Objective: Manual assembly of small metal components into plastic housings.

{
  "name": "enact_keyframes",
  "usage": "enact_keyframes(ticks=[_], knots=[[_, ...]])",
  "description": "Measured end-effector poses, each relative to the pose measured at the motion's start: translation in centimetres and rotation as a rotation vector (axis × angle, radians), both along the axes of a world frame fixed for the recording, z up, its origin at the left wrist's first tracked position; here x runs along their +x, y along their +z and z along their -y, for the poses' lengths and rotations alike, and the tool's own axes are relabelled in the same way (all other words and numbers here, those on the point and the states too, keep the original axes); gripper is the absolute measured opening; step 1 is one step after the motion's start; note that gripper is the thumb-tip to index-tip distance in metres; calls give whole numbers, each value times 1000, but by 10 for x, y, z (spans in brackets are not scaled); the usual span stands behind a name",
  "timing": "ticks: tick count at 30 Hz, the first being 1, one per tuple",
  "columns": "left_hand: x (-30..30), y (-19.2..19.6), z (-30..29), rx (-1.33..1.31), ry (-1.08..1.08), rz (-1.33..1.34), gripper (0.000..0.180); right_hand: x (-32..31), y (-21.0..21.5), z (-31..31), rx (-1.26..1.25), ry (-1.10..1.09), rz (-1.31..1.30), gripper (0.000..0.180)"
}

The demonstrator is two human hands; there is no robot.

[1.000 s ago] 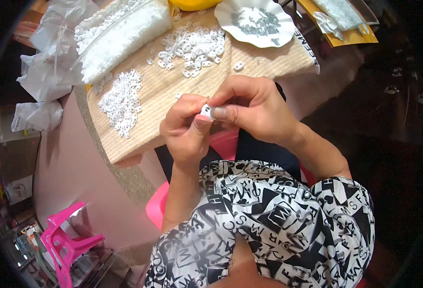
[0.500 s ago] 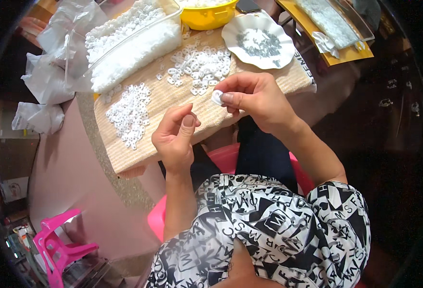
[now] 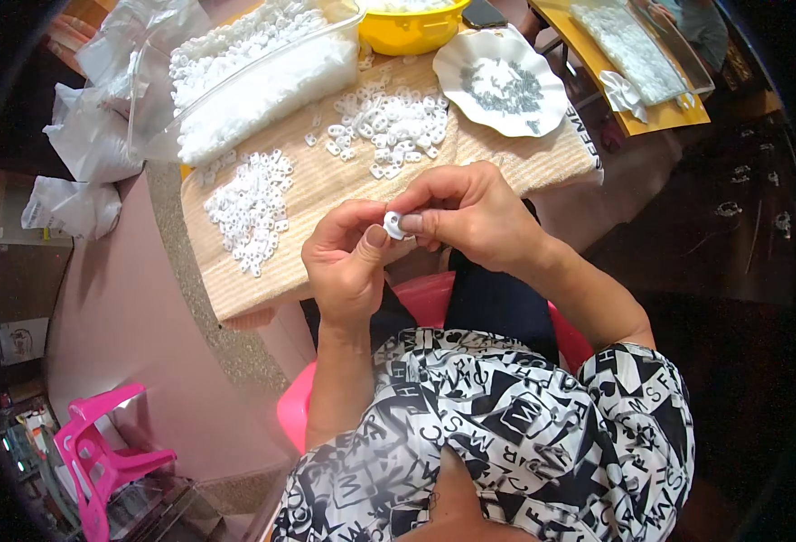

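Your left hand [image 3: 348, 262] and right hand [image 3: 470, 212] meet above your lap, just off the near edge of the beige mat [image 3: 326, 181], both pinching one small white plastic piece [image 3: 394, 224] between thumbs and fingertips. It looks feather-light, rigid and slick, so hold it by its rim.

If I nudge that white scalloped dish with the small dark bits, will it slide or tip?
The white scalloped dish looks shallow and wide, so it would probably slide, not tip. It sits on a woven mat, which may grip it somewhat. The small dark bits look loose and could scatter.
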State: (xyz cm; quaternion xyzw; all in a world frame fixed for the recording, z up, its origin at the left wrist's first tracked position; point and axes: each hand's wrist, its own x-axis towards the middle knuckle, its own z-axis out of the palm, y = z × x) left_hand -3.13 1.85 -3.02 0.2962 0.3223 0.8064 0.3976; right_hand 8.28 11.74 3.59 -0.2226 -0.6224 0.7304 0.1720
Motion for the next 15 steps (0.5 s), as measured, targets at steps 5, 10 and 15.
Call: enact_keyframes(ticks=[5, 10, 15], knots=[[-3, -1, 1, -110, 14, -5, 24, -4, -4, -14, 132, 31, 6, 11], [-27, 0, 6, -501, 375, -1004, 28, -37, 22, -93, 673, -361, -67, 18], [-35, -2, 8, -724, 322, -1330, 14, -63, 38, -191, 1042, -505, 174, 19]])
